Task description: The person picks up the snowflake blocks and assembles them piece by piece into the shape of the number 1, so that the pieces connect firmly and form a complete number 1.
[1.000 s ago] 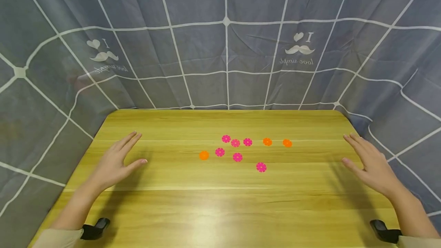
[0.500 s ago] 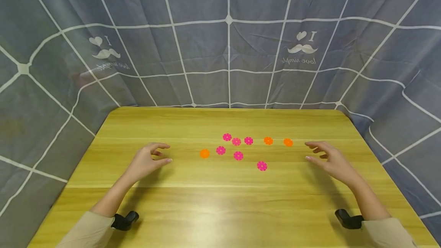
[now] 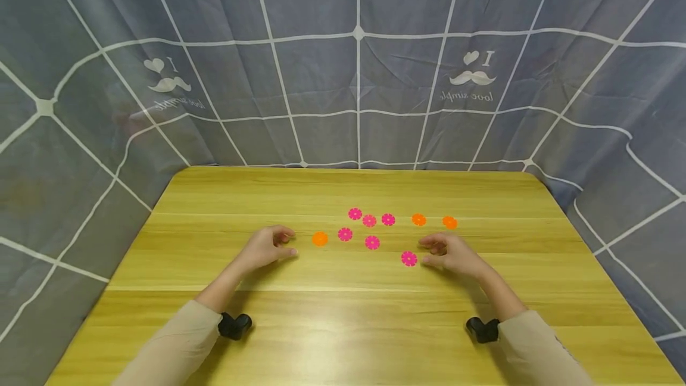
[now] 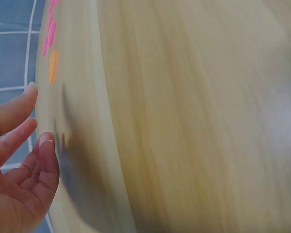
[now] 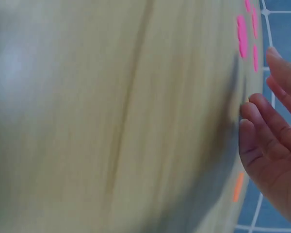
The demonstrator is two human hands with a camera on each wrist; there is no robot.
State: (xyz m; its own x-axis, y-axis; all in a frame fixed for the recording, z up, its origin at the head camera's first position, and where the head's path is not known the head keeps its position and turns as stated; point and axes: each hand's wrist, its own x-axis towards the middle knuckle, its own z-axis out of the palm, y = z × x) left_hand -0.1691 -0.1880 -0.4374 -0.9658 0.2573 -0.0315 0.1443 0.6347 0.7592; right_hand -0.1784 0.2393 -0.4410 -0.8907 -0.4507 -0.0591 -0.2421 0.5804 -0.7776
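Several small flat discs with notched edges lie scattered on the wooden table [image 3: 332,320], some pink and some orange. My left hand [image 3: 265,248] hovers just left of an orange disc [image 3: 320,239], thumb and fingers apart and loosely bent, holding nothing. That orange disc also shows ahead of the thumb in the left wrist view. Close to the right of the nearest pink disc [image 3: 409,258] is my right hand [image 3: 452,253], its fingers loosely bent around nothing. Behind it lie two more orange discs, one [image 3: 419,220] left of the other [image 3: 449,222].
Farther in, a loose cluster of pink discs [image 3: 372,242] spreads across the middle of the table. A grey curtain [image 3: 321,76] with white grid lines encloses the back and both sides. Each wrist wears a black camera mount [image 3: 234,326].
Both hands have come inward from the table's sides toward the discs, their fingers going from spread to loosely bent. The discs keep their places; the head view has shifted slightly.
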